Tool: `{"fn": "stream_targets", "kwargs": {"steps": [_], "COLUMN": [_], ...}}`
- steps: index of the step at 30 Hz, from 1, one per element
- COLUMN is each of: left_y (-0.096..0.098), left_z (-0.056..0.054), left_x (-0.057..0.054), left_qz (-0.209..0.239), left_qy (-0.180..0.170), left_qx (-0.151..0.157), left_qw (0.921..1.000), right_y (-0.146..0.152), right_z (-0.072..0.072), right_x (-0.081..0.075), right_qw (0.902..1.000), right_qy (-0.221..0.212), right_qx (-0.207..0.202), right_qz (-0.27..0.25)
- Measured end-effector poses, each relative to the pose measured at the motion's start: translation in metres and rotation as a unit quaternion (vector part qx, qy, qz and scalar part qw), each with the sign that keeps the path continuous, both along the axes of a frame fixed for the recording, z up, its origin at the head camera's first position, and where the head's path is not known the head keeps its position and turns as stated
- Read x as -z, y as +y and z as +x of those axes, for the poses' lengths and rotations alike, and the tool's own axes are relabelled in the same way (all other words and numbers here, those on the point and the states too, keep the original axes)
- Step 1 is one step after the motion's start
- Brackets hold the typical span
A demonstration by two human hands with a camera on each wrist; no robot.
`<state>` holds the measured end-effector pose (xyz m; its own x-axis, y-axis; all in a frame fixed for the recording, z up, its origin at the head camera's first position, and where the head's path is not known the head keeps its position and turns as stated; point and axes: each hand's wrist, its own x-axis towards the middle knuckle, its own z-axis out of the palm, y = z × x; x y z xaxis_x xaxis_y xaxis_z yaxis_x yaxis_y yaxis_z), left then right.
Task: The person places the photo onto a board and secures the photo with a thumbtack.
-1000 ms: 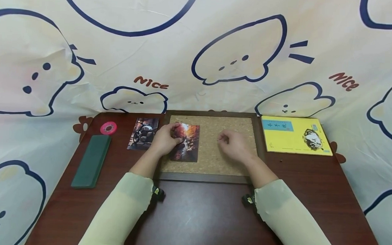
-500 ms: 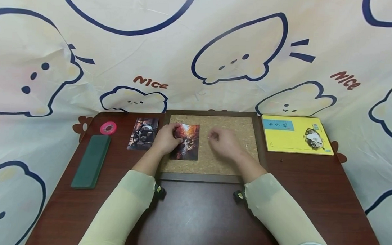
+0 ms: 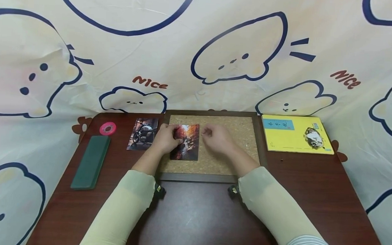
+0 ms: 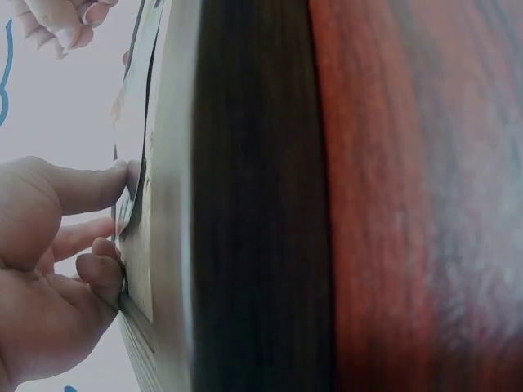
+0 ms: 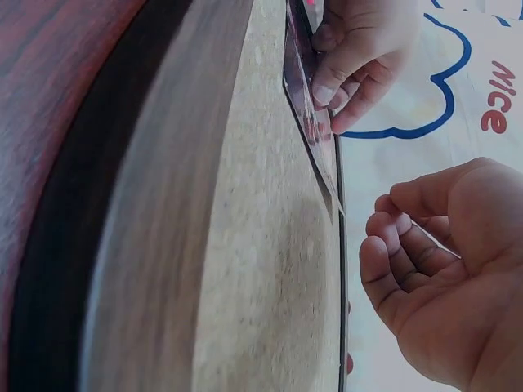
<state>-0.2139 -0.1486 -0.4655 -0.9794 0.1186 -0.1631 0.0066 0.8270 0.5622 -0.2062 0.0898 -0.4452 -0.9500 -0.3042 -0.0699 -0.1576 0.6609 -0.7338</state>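
Observation:
An orange and dark photo print [image 3: 189, 145] lies upright in orientation on the left half of a framed corkboard [image 3: 210, 168]. My left hand [image 3: 164, 140] pinches the print's left edge, thumb on its face; in the left wrist view the print [image 4: 135, 139] stands slightly off the cork. Just right of the print, my right hand [image 3: 219, 138] has thumb and fingertips together over the board. A tiny pale thing shows at those fingertips in the head view, too small to identify. In the right wrist view the right hand's [image 5: 449, 261] curled fingers hide it.
Left of the board lie a motorcycle photo [image 3: 143, 134], a pink tape roll [image 3: 108, 128] and a green case [image 3: 91, 162]. A yellow book [image 3: 297, 135] lies right of the board, with a tiny dark speck [image 3: 281, 160] below it. Patterned cloth [image 3: 199, 39] hangs behind.
My right hand has moved left across the corkboard, up close to the print's right edge. The left hand and the print stay nearly in place.

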Motion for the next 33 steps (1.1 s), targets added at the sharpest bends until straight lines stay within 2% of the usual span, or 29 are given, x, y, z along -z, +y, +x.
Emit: {"fn": "stream_targets", "kwargs": {"steps": [6,11,16,20,25,33], "left_y": [-0.003,-0.004,-0.006,-0.009,-0.009,-0.002], "left_z": [-0.001,-0.001,-0.002,-0.001,-0.001,-0.001], "left_x": [-0.002,-0.002,-0.002,-0.002,-0.002,0.001], "left_qz": [-0.011,-0.008,0.001,0.002,0.007,0.016], "left_qy": [-0.008,-0.010,-0.020,-0.024,-0.021,-0.017], "left_qx": [-0.001,0.000,0.000,-0.004,-0.006,-0.011], "left_qw": [0.9999,0.9999,0.9998,0.9997,0.9997,0.9997], "right_y": [-0.010,-0.018,-0.027,-0.035,-0.040,-0.044], "right_z": [-0.008,-0.016,-0.023,-0.028,-0.034,-0.045], "right_x": [0.003,0.005,0.007,0.008,0.011,0.017], "right_qw": [0.9997,0.9996,0.9998,0.9996,0.9995,1.0000], "right_qy": [0.012,0.022,0.013,0.016,-0.007,0.000], "right_qx": [-0.006,-0.005,0.003,-0.006,-0.004,0.000], "right_qz": [-0.020,-0.014,-0.016,-0.024,-0.032,-0.005]}}
